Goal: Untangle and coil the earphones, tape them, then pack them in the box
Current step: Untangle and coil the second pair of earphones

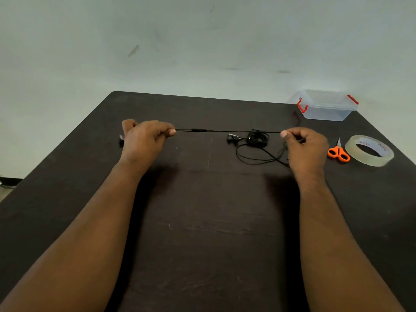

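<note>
- Earphones (227,131): thin black cord pulled straight above the dark matte table (202,221), rest tangled beneath.
- Left hand (144,140) and right hand (306,145) each pinch an end, forearms outstretched.
- Clear plastic box (326,106) far right.

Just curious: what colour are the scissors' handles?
Orange, on the scissors in the head view.

Soft, even light, faint shadows under both forearms, wide-angle bending at edges, perhaps slightly blurred.
</note>
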### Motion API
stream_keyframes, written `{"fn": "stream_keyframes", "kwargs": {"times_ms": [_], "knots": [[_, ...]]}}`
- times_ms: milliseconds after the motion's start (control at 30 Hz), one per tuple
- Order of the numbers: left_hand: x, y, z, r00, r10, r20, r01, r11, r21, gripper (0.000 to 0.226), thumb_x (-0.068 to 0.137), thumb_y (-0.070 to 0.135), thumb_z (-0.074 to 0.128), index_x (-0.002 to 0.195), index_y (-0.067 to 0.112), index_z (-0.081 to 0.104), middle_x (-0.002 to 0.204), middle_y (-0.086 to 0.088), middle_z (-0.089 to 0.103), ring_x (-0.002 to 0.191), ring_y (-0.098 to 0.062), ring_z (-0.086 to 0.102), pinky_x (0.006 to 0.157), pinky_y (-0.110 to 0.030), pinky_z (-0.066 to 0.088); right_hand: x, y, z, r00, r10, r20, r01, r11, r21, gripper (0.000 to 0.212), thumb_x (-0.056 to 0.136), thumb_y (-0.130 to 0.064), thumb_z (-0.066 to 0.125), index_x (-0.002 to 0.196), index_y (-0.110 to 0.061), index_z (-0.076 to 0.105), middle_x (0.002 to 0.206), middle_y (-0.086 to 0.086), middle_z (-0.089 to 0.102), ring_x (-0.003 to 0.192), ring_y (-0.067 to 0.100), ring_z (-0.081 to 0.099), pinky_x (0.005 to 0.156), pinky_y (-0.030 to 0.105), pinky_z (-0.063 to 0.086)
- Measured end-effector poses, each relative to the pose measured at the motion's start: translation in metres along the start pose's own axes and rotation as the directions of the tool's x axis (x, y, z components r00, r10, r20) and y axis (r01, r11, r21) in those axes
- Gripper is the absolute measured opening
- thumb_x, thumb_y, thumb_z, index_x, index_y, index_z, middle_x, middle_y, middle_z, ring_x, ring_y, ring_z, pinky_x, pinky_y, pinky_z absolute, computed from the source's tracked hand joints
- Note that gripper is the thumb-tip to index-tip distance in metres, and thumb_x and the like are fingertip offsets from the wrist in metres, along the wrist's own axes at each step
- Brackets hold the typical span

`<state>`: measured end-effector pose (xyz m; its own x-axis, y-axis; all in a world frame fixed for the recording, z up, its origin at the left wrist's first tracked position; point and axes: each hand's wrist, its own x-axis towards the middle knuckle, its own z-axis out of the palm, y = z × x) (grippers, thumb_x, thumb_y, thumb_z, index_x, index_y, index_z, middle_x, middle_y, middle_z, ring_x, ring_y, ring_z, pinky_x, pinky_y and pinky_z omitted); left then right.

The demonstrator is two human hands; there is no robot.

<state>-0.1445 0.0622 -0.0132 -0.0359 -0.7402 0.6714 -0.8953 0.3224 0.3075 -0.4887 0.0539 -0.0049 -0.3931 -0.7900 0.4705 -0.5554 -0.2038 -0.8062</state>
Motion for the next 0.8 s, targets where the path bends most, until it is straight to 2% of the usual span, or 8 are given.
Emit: {"fn": "stream_keyframes", "kwargs": {"times_ms": [133,233,333,433,533,633,700,800], "knots": [[-0.001,0.007,0.003,1.000,0.003,0.005,-0.003,1.000,-0.015,0.016,0.097,0.027,0.056,0.085,0.027,0.068,0.069,0.010,0.064,0.060,-0.007,0.047,0.077,-0.026,0.016,-0.005,0.001,0.002,0.998,-0.014,0.062,0.026,0.981,-0.191,0.014,0.085,-0.024,0.067,0.094,-0.016,0.073,0.096,0.004,0.071,0.092,0.022,0.064,0.081,0.031,0.047],[0.002,0.016,0.003,0.996,0.086,0.001,-0.085,0.992,-0.096,0.020,0.096,0.023,0.055,0.081,0.019,0.067,0.058,0.015,0.050,0.052,-0.003,0.044,0.074,-0.031,0.037,-0.014,-0.016,0.010,0.977,-0.176,0.121,0.212,0.871,-0.443,0.044,0.083,-0.036,0.069,0.123,-0.020,0.064,0.133,0.005,0.057,0.132,0.029,0.042,0.104,0.043,0.033],[0.000,0.036,0.007,0.989,0.145,0.042,-0.133,0.969,-0.208,0.010,0.090,0.011,0.064,0.094,0.008,0.073,0.078,-0.003,0.068,0.072,-0.020,0.065,0.071,-0.028,0.050,-0.045,-0.051,0.038,0.861,-0.451,0.235,0.497,0.844,-0.203,0.059,0.082,-0.042,0.066,0.135,-0.018,0.054,0.144,0.005,0.049,0.142,0.027,0.030,0.113,0.047,0.021],[-0.003,0.052,0.012,0.969,0.240,0.065,-0.214,0.937,-0.277,0.013,0.087,0.006,0.066,0.097,0.006,0.073,0.081,-0.007,0.069,0.073,-0.021,0.065,0.068,-0.027,0.049,-0.078,-0.067,0.067,0.743,-0.437,0.507,0.456,0.885,0.094,0.065,0.087,-0.031,0.066,0.145,-0.020,0.039,0.142,0.002,0.051,0.138,0.016,0.038,0.118,0.045,0.017],[-0.003,0.054,0.010,0.954,0.287,0.087,-0.248,0.918,-0.309,0.013,0.088,0.007,0.063,0.097,0.008,0.072,0.080,-0.005,0.067,0.072,-0.018,0.062,0.066,-0.029,0.050,-0.077,-0.068,0.075,0.778,-0.338,0.530,0.189,0.930,0.316,0.045,0.088,-0.014,0.068,0.132,-0.012,0.057,0.119,0.005,0.067,0.108,0.013,0.063,0.100,0.035,0.047],[0.000,0.043,0.005,0.970,0.231,0.074,-0.198,0.931,-0.306,0.008,0.088,0.010,0.066,0.093,0.009,0.072,0.082,-0.004,0.069,0.075,-0.018,0.064,0.069,-0.031,0.052,-0.062,-0.058,0.069,0.808,-0.354,0.472,0.246,0.929,0.276,0.017,0.087,-0.012,0.068,0.103,-0.008,0.074,0.093,-0.008,0.070,0.082,-0.002,0.064,0.081,0.024,0.051],[0.002,0.033,0.004,0.979,0.180,0.100,-0.140,0.939,-0.313,0.007,0.088,0.012,0.067,0.092,0.010,0.073,0.084,-0.002,0.070,0.077,-0.016,0.065,0.069,-0.028,0.053,-0.053,-0.049,0.061,0.796,-0.416,0.440,0.362,0.909,0.206,0.012,0.087,-0.015,0.069,0.094,-0.009,0.075,0.088,-0.008,0.070,0.084,0.003,0.065,0.084,0.023,0.050],[0.004,0.023,0.003,0.982,0.145,0.118,-0.103,0.946,-0.306,0.009,0.089,0.017,0.067,0.092,0.012,0.073,0.085,0.002,0.069,0.078,-0.013,0.064,0.072,-0.025,0.052,-0.044,-0.040,0.050,0.783,-0.445,0.434,0.419,0.894,0.160,0.012,0.086,-0.023,0.070,0.091,-0.013,0.075,0.084,-0.007,0.072,0.085,0.008,0.066,0.079,0.023,0.051]]}}
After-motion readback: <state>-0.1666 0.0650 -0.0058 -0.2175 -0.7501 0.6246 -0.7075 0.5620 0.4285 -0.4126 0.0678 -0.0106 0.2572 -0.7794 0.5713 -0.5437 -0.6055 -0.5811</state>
